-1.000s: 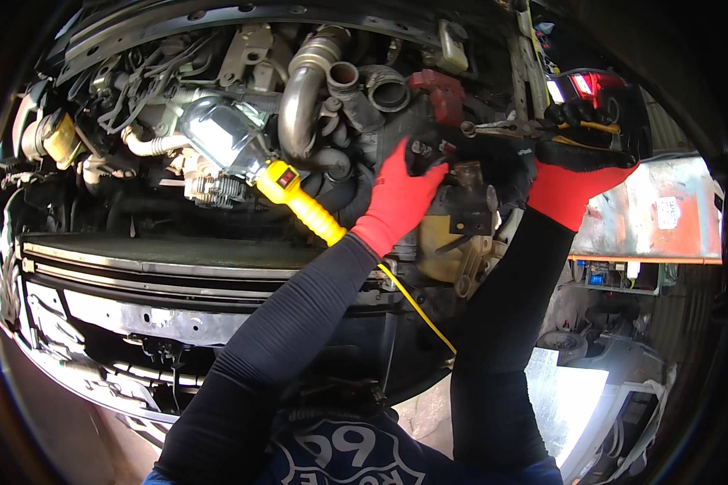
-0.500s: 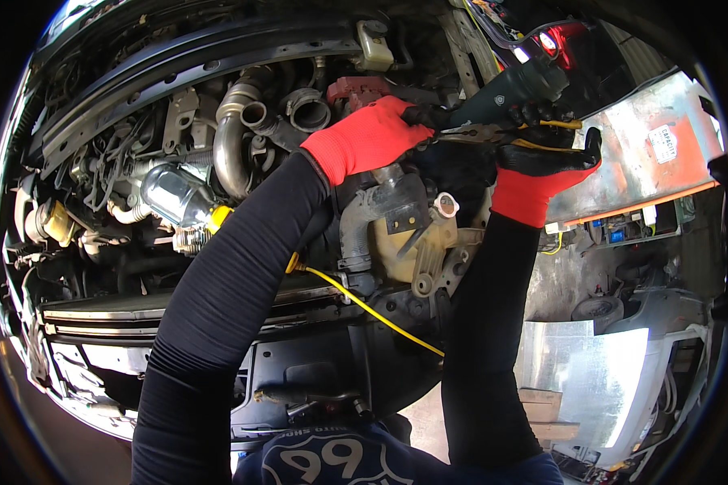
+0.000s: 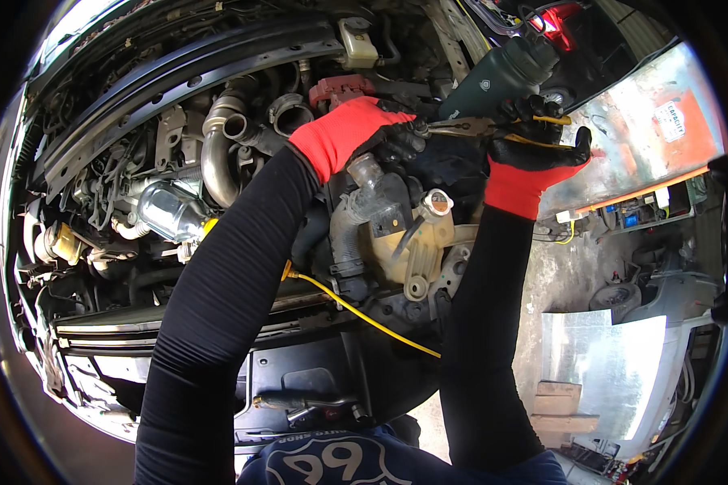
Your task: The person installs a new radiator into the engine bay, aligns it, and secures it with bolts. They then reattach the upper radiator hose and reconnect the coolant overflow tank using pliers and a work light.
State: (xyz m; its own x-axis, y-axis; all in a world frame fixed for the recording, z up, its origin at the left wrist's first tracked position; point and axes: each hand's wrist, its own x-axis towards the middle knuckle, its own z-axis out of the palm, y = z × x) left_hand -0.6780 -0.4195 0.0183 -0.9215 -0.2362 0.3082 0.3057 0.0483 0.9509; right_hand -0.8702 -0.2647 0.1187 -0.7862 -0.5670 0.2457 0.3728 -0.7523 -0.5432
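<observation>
My left hand [image 3: 356, 133], in a red-and-black glove, is closed around something I cannot make out, at the tip of a pair of pliers [image 3: 461, 127]. My right hand [image 3: 542, 162] grips the pliers' yellow handles. Just behind them lies a dark green bottle [image 3: 493, 77]. Below my hands are a metal elbow fitting on a grey hose [image 3: 348, 234] and a translucent reservoir [image 3: 408, 255]. A red plastic part [image 3: 336, 87] is behind my left hand.
The engine bay holds a curved metal pipe [image 3: 217, 162] and a work lamp [image 3: 170, 210], its yellow cable [image 3: 364, 322] running under my arms. At the right are a scuffed metal top [image 3: 639, 137], a metal sheet [image 3: 603, 364] and wooden boards [image 3: 558, 400].
My left hand has swung up from near the middle to the pliers' tip, its forearm now covering the lamp's handle. My right hand and pliers have shifted left in view.
</observation>
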